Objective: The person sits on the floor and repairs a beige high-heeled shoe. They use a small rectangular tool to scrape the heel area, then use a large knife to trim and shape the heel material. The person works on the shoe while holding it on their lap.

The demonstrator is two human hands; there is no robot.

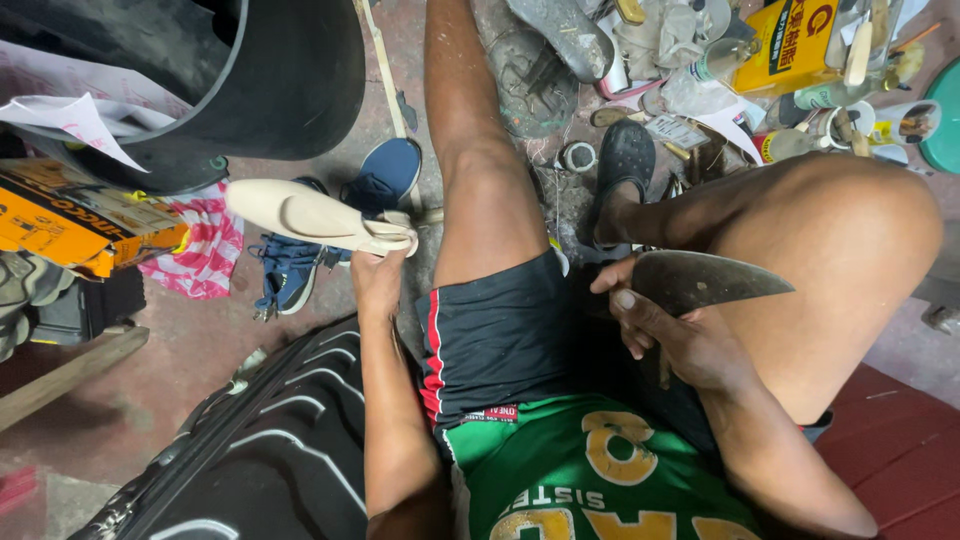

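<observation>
My left hand [378, 272] grips the heel end of a cream-coloured flat shoe [300, 214], held out sideways to the left above the floor. My right hand [668, 335] is closed around the handle of a broad, worn metal knife [705, 280], whose blade points right across my right thigh. I sit with both bare knees up, in black shorts and a green jersey. The two hands are apart, one on each side of my left thigh.
A large black tub [280, 80] stands at upper left. A blue sneaker [300, 262] and a pink cloth [205, 250] lie under the held shoe. A black suitcase [270, 450] is at lower left. Glue bottles, brushes, soles and a yellow can [790, 45] crowd the upper right.
</observation>
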